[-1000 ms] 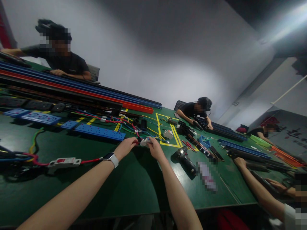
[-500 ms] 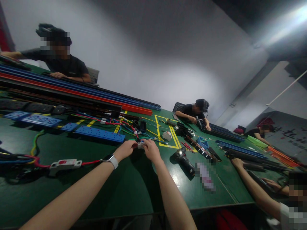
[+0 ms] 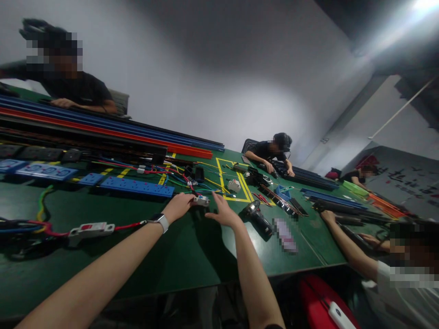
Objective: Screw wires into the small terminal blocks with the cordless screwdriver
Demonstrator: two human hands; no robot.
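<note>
My left hand (image 3: 181, 206), with a watch on its wrist, grips a small white circuit breaker (image 3: 202, 200) with a blue switch. Its fingers are closed at the breaker's left end. Coloured wires (image 3: 192, 185) run close behind it; whether they join it is hard to see. Just to the right, my right hand (image 3: 222, 212) is open, fingers apart, touching nothing. Left of my left wrist lies another white breaker (image 3: 92, 230) with a red switch and a red wire at its end. A third breaker (image 3: 234, 185) lies beyond my right hand.
A cordless screwdriver (image 3: 259, 220) and a flat blurred-out object (image 3: 285, 235) lie right of my right hand. Blue socket strips (image 3: 137, 186) and long orange and blue profiles (image 3: 192, 151) stretch along the left and back of the green table (image 3: 164, 265). Several people work around it.
My right hand has let go of the breaker, opened and drawn away to the right. The left hand still holds the breaker. The whole view has shifted slightly.
</note>
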